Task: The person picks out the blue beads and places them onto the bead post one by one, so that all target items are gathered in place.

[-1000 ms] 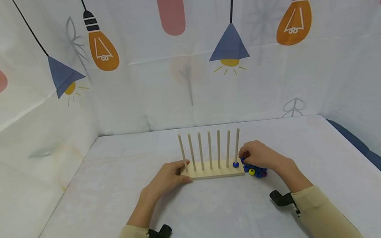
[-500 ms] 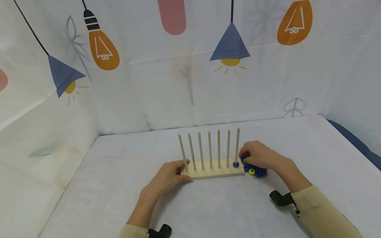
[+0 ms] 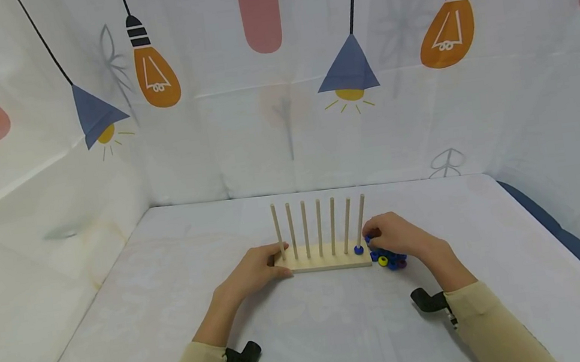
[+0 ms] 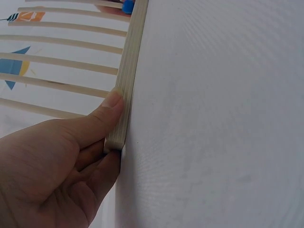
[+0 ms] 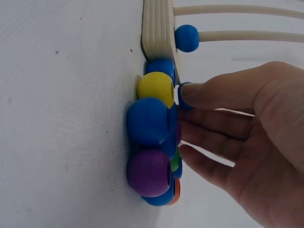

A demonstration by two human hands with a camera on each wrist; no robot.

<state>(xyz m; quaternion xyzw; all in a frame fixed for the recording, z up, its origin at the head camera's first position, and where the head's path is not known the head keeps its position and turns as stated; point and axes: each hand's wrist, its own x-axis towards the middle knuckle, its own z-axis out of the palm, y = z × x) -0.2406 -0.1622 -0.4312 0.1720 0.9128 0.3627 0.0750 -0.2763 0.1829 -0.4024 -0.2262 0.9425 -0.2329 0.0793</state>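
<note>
A pale wooden peg rack (image 3: 327,263), a long base with several upright rods, stands on the table. My left hand (image 3: 252,273) grips its left end, the thumb along the front face in the left wrist view. One blue bead (image 3: 359,250) sits at the foot of the rightmost rod. Beside the rack's right end, my right hand (image 3: 397,235) pinches another blue bead (image 5: 183,99), partly hidden by the thumb. Under that hand lies a cluster of beads, among them a yellow bead (image 5: 156,89), a purple bead (image 5: 148,173) and several blue ones.
The white-covered table (image 3: 315,341) extends around the rack. A white cloth backdrop (image 3: 220,147) printed with lamps and bulbs hangs behind and at both sides. Dark blue material (image 3: 575,248) shows past the table's right edge.
</note>
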